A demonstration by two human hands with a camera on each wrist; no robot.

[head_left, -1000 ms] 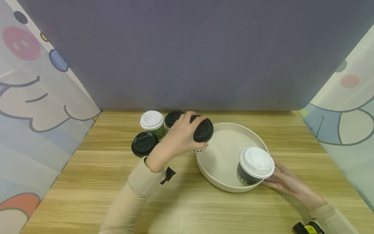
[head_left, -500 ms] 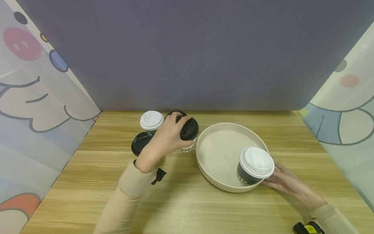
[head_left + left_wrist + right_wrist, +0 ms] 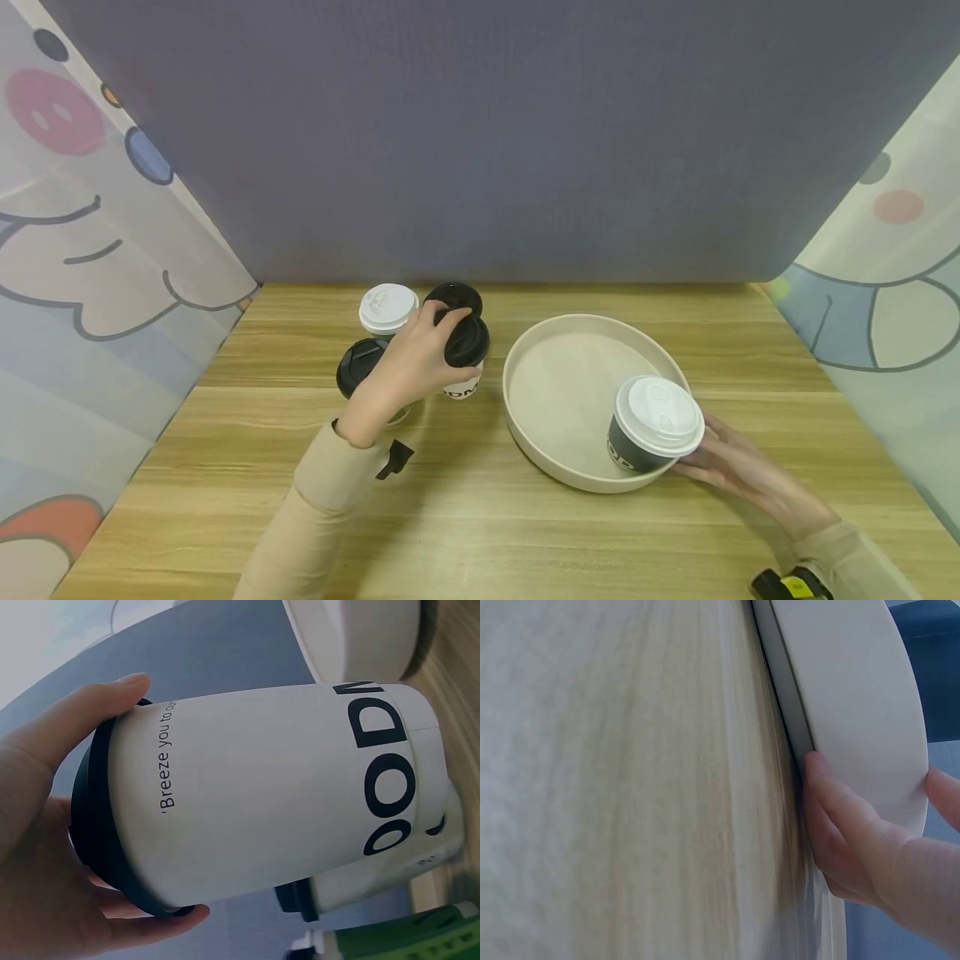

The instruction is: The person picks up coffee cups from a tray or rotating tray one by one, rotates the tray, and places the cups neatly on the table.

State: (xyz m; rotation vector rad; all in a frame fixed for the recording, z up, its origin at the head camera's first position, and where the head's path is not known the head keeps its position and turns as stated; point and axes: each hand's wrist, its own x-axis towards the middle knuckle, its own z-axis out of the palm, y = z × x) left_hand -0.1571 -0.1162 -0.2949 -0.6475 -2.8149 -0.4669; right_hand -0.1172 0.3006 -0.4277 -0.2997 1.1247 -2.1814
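My left hand (image 3: 412, 360) grips a white paper coffee cup (image 3: 255, 795) by its black lid (image 3: 467, 340), fingers and thumb around the lid's edge. Dark lettering runs round the cup's lower part; whether its base touches the table cannot be told. Right of it lies a round cream tray (image 3: 540, 446). A dark coffee cup with a white lid (image 3: 660, 417) stands in the tray's near right part. At that side my right hand (image 3: 738, 471) holds the tray, fingers low on its outer wall and thumb at the rim in the right wrist view (image 3: 877, 847).
Close around my left hand stand a white-lidded cup (image 3: 388, 308), a black-lidded cup (image 3: 356, 367) and another black-lidded cup (image 3: 454, 297) behind. A grey panel (image 3: 510, 150) closes off the table's back. Printed cloths (image 3: 90, 250) hang at both sides.
My left hand has moved left with the white cup, away from the tray and in among the other cups, and slightly lower. The right hand and tray have stayed put.
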